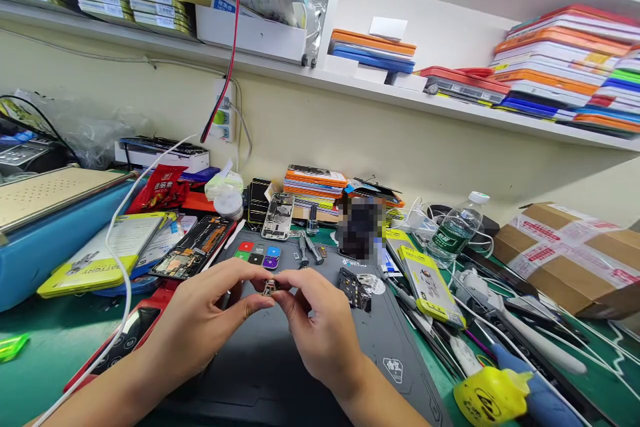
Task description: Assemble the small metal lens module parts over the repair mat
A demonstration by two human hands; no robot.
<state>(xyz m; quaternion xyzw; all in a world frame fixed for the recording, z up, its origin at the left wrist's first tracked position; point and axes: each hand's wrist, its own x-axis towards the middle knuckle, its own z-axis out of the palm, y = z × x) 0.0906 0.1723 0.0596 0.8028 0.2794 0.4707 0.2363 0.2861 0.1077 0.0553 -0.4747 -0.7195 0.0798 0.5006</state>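
My left hand (203,317) and my right hand (323,323) meet above the dark grey work mat (280,373). Between their pinched thumbs and forefingers is a small metallic part (270,287), mostly covered by the fingertips; its exact kind cannot be made out. Beyond the left fingers lies a card with coloured squares (257,256). Two small screwdrivers (313,250) rest on the mat behind the hands. To the right of my right hand sits a black circuit-board-like piece (354,288) beside a round white sticker.
Opened phones (195,247) and yellow battery boxes (433,287) flank the mat. A white cable (123,260) loops down across the left side. At right stand a water bottle (457,230), a yellow bottle (493,397), tools and a taped carton (570,260). A loaded shelf (280,73) spans the wall.
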